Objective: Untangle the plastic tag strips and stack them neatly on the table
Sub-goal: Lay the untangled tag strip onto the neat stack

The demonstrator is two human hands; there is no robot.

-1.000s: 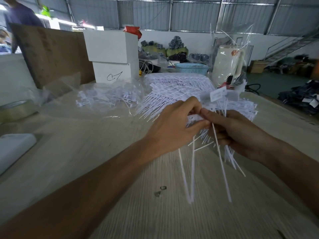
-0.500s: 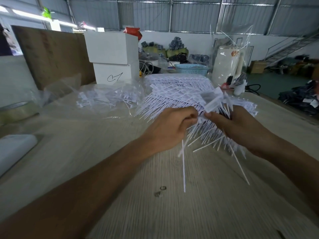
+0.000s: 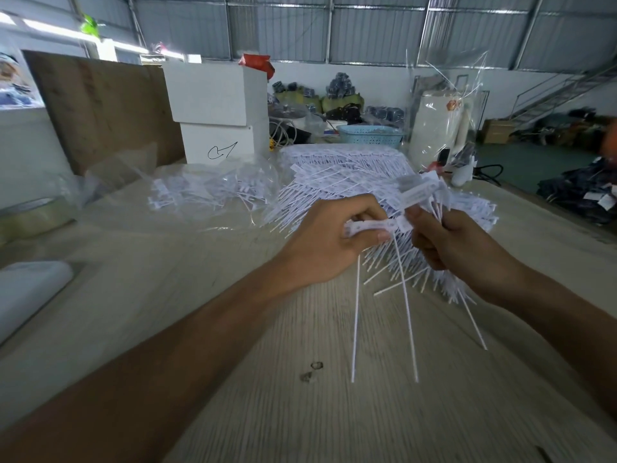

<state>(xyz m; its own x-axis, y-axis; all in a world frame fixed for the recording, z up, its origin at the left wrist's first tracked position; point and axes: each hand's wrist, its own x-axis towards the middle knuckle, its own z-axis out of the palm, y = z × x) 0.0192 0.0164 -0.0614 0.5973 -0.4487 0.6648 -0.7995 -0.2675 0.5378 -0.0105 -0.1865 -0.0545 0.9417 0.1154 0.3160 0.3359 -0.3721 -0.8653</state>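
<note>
Now both hands, left hand (image 3: 329,237) and right hand (image 3: 450,242), pinch tag strips (image 3: 377,225).

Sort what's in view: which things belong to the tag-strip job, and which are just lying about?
Job: tag strips in left hand and right hand; stacked strips; bagged strips.
Lying about: white box; blue basket; tape roll.

Tag strips (image 3: 384,202): white throughout, heads and tails alike. Table (image 3: 300,412): pale wood grain, fine lengthwise streaks, two small dark marks. Box (image 3: 213,105): white, with a black hand-drawn mark. Basket (image 3: 370,135): light blue, perforated lattice. Board (image 3: 107,108): brown. Bag on the box (image 3: 258,63): red, possibly plastic. Wall cladding (image 3: 367,28): grey corrugated.
</note>
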